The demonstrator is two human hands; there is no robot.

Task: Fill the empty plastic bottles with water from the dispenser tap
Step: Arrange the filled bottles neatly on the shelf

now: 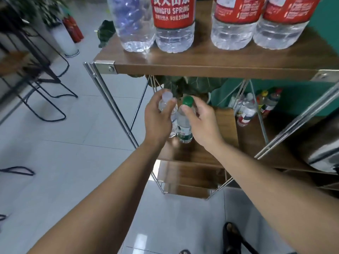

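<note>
Two small plastic bottles stand side by side on the lower wooden shelf (227, 125). My left hand (158, 119) grips the neck of the clear bottle with the white cap (167, 96). My right hand (203, 121) grips the bottle with the green cap (188, 101) and green label (184, 131) near its shoulder. Both bottles are upright and touch each other. Several large bottles with red labels (173, 13) stand on the top shelf (211, 59), close to the camera. No dispenser tap is in view.
More small bottles (247, 110) lie in a heap at the back right of the lower shelf. A steel vessel (322, 153) sits at the right edge. Metal shelf legs (111, 103) slant down at left. A black chair frame (45, 88) and red fire extinguishers (73, 28) stand on the tiled floor.
</note>
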